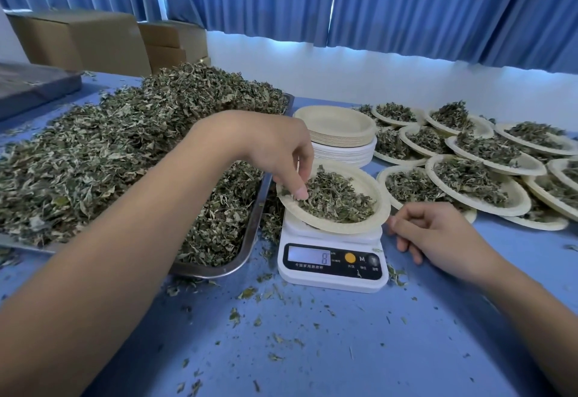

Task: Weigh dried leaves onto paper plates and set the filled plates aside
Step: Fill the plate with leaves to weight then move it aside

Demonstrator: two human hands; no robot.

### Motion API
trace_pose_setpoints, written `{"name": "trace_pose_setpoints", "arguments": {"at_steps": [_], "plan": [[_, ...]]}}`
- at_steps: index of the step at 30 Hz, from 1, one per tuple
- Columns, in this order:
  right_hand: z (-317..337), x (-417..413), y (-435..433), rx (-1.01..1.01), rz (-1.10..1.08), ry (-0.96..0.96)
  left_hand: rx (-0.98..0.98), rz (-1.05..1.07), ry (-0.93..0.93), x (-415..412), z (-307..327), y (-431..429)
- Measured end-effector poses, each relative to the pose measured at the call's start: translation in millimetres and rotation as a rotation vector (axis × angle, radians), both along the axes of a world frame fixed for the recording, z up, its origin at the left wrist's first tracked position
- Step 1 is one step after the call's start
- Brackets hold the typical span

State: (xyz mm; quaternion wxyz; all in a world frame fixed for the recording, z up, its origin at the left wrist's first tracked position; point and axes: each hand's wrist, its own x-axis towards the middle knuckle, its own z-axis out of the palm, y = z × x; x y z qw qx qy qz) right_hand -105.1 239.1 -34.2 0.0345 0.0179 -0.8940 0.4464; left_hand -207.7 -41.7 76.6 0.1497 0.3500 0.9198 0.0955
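Blue table (312, 349) strewn with leaf crumbs (247, 293); right hand (438, 234) rests beside the scale (331, 274), loosely curled, empty; left hand (272, 149) pinches dried leaves (337, 199) on the paper plate (372, 190) atop the scale, its forearm hiding part of the heaped tray (250, 240); beyond, empty plates (337, 127) stacked, filled plates (469, 177) overlapping rightward; blue curtains (406, 5) behind.

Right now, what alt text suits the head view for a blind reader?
A person's left hand pinches dried leaves on a paper plate on a white kitchen scale reading 8; the right hand rests on the blue table beside it. A heaped metal tray lies left, filled plates right.
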Motion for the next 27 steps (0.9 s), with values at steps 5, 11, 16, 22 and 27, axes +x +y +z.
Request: {"name": "trace_pose_setpoints", "arguments": {"at_steps": [5,11,16,22,27], "plan": [[1,2,-1,0.022,-0.001,-0.004,-0.035,0.042,0.032,0,-4,3],[3,3,-2,0.017,-0.004,-0.013,0.003,0.006,0.069,2,-17,17],[2,2,-2,0.023,0.0,-0.012,0.028,-0.015,0.118,4,-24,24],[1,2,0,0.012,-0.004,-0.01,0.242,-0.024,0.181,3,-11,15],[0,2,0,0.018,-0.005,-0.009,0.259,-0.032,0.101,6,-21,22]]}}
